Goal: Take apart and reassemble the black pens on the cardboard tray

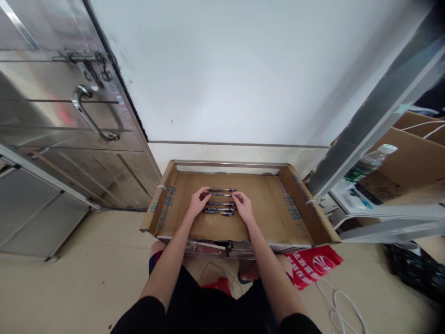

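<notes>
Several dark, slim pens lie crosswise, roughly parallel, in the middle of a shallow cardboard tray (pixel 264 218). My left hand (pixel 199 202) pinches the left end of the second pen (pixel 221 195) from the back, and my right hand (pixel 244 206) has its fingertips closed at that pen's right end. Just behind it lies the farthest pen (pixel 222 189). Nearer to me are another pen (pixel 221 203) and a close group of pens (pixel 217 210), with a short dark piece (pixel 227 214) at its front right. Fine details of the pens are too small to make out.
The tray's raised cardboard sides (pixel 295 204) stand left and right, and a white wall (pixel 222 74) rises behind. At left is a metal door with a handle (pixel 92 116). A shelf at right carries a plastic bottle (pixel 370 162). A red banner (pixel 314 265) hangs below the tray.
</notes>
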{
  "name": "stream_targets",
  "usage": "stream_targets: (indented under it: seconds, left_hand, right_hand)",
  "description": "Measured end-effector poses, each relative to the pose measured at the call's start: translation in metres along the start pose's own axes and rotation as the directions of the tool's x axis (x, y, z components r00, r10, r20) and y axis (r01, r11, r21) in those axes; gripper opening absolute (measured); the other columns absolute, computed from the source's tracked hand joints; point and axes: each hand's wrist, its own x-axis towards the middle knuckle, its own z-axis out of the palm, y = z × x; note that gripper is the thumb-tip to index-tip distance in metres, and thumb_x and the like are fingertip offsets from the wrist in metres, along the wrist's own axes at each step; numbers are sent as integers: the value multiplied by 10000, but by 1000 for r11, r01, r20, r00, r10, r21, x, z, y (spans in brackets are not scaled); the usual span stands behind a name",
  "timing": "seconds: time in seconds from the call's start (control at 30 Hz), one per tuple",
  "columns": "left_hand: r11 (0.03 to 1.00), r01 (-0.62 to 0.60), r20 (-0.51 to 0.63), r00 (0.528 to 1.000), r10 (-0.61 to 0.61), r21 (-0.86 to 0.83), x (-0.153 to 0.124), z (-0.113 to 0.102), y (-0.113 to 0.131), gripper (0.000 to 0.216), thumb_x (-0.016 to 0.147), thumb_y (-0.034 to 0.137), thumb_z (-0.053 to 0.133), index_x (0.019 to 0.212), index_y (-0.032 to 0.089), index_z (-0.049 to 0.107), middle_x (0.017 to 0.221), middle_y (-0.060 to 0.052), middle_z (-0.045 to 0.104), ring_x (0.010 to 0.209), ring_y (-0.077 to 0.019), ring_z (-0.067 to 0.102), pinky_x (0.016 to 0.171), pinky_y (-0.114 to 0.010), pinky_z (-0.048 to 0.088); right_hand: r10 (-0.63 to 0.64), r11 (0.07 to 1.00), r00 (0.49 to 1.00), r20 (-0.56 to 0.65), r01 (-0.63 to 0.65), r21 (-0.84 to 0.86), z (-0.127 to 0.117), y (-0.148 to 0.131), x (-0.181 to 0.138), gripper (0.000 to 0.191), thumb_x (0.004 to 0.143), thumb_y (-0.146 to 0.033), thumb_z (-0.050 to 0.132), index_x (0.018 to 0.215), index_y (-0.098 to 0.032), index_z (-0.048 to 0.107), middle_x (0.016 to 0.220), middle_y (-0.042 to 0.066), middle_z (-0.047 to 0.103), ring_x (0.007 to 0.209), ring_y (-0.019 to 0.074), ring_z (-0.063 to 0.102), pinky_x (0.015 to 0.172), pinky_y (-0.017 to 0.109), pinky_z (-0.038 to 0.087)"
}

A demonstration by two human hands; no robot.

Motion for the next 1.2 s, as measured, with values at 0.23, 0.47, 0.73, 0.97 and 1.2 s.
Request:
stream_targets:
  seconds: [0.23,0.47,0.73,0.97,1.2]
  left_hand:
    - [995,1,15,1000,-3,101,-2,1,-1,277,863,380,512,868,159,678,729,-30,662,654,-145,580,648,-255,460]
    - [995,-22,30,999,19,100,-2,1,-1,222,844,346,544,888,166,667,801,-33,674,698,-143,591,676,-250,465]
    - [995,-37,32,999,34,88,-3,1,2,218,825,329,571,959,178,653,870,-38,680,745,-148,604,703,-252,471]
    - [990,-25,33,999,21,136,-4,1,5,265,869,373,499,869,164,663,724,-25,660,651,-140,582,657,-247,457]
    - [983,-54,54,998,45,177,-3,1,5,289,882,377,469,803,167,651,731,-31,654,678,-148,578,664,-250,442]
  right_hand:
    - [27,999,1000,5,-27,39,1,-1,0,315,730,-493,628,860,-207,611,788,46,670,750,216,652,731,357,516]
    - [13,1000,1000,-10,-13,17,1,-1,0,336,729,-508,617,876,-207,605,817,55,671,766,218,647,745,363,517]
    - [-13,1000,1000,-25,13,-26,-1,6,1,312,755,-487,585,896,-210,601,848,61,669,778,218,636,727,359,517]
    - [-1,1000,1000,-27,1,-20,-2,7,1,317,756,-488,585,903,-207,594,834,57,661,762,210,630,720,349,514]
    - [-17,999,1000,-23,16,-36,-1,1,0,294,752,-469,592,887,-208,603,823,54,664,755,211,630,709,344,509]
